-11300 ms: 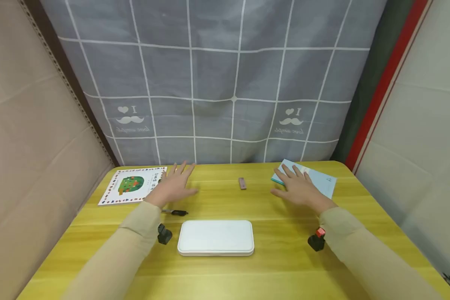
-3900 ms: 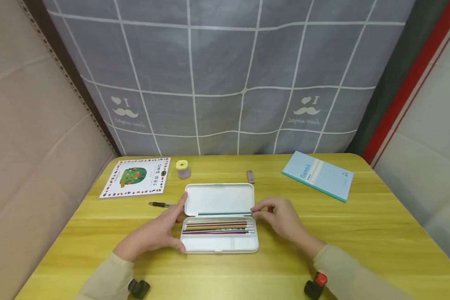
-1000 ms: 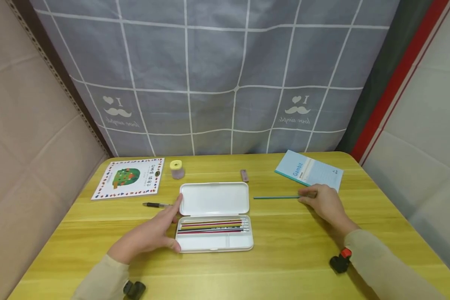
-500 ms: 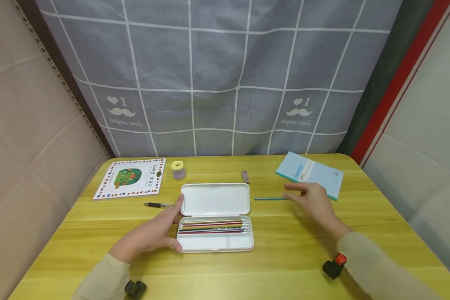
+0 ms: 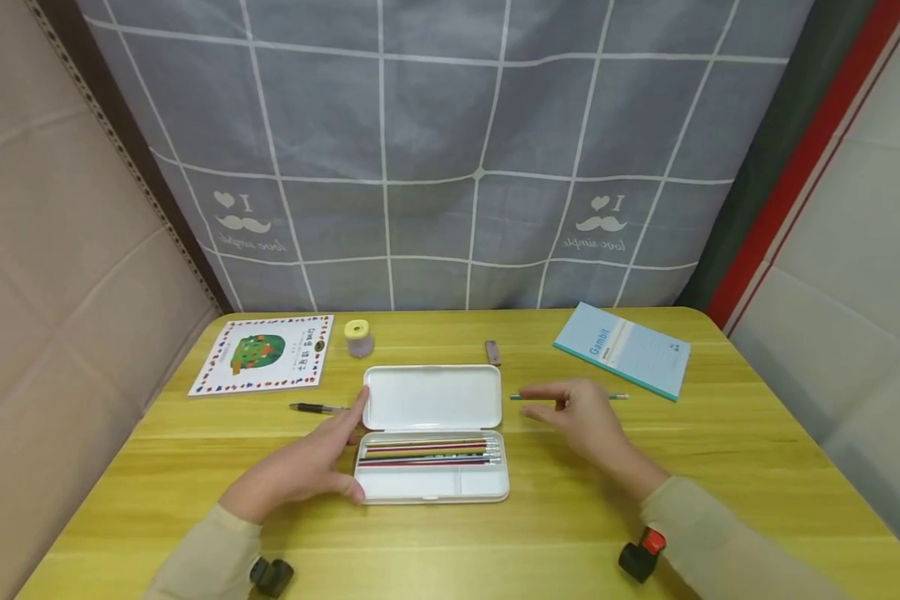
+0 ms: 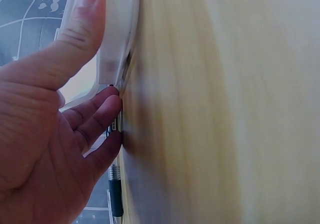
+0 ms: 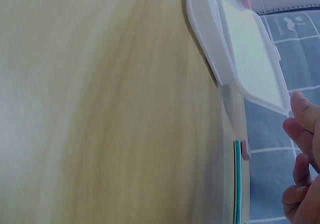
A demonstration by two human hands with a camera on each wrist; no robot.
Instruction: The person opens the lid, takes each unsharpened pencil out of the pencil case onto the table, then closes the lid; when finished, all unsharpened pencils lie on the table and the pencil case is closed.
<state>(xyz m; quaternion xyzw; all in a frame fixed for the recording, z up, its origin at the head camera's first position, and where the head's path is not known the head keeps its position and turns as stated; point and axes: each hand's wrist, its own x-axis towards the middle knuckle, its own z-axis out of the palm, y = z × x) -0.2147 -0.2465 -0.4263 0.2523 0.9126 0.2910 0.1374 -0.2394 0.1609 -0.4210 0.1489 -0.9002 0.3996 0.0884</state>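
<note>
**Open pencil case steadied by one hand, the other hovering beside it**

Head view: a white pencil case (image 5: pixel 433 467) lies open near the middle of the yellow table (image 5: pixel 720 467), its lid (image 5: pixel 431 397) folded back toward the far edge. Several pencils (image 5: pixel 427 453) lie side by side in the tray. The left hand (image 5: pixel 303 467) rests against the case's left end, thumb on the near left corner and fingertips up at the lid's left edge; its fingers are nearly straight and clasp nothing. The right hand (image 5: pixel 581 417) floats just right of the lid, fingers loose and extended, holding nothing. Beyond it a teal pencil (image 5: pixel 570 397) lies on the table, parallel to the far edge, between the lid and a blue notebook (image 5: pixel 622 350) near the far right corner. A picture book (image 5: pixel 262 365) lies toward the far left corner, with a small yellow-topped pot (image 5: pixel 359 337) beside it. A black pen (image 5: pixel 317 408) lies just left of the lid, and a small brownish eraser (image 5: pixel 492 352) lies behind the lid.

Left wrist view: the thumb presses flat on the white case (image 6: pixel 117 39), and the fingers (image 6: pixel 97 124) touch the table beside it. The pen (image 6: pixel 115 196) shows beneath them.

Right wrist view: the open lid (image 7: pixel 245 59) stands up from the table. The teal pencil (image 7: pixel 237 181) lies apart from it, next to the eraser (image 7: pixel 245 150). The right hand's fingers (image 7: pixel 302 149) are loosely bent and empty.
</note>
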